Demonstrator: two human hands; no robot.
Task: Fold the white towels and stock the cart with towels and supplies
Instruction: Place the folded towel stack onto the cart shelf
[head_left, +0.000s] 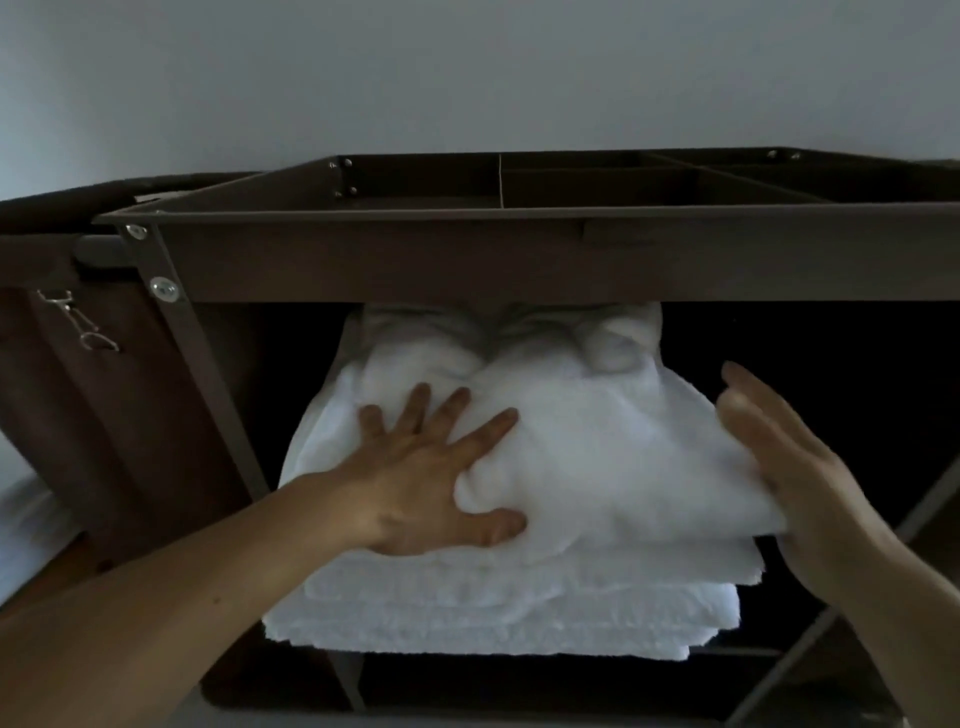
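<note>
Flatly spread, left hand (415, 483) presses towels (597, 457); straight-fingered right hand (800, 467) touches their edge.

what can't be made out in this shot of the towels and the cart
Head view only:
- Rear of the towel stack: hidden behind the cart's top tray.
- Tray compartments' contents: hidden by the tray's front wall, seen from low down.
- Right hand: blurred, so its contact with the top towel is unclear.
- Number of towels: the folds merge in the dim light.
- Brown bag: cut off by the left edge.
</note>
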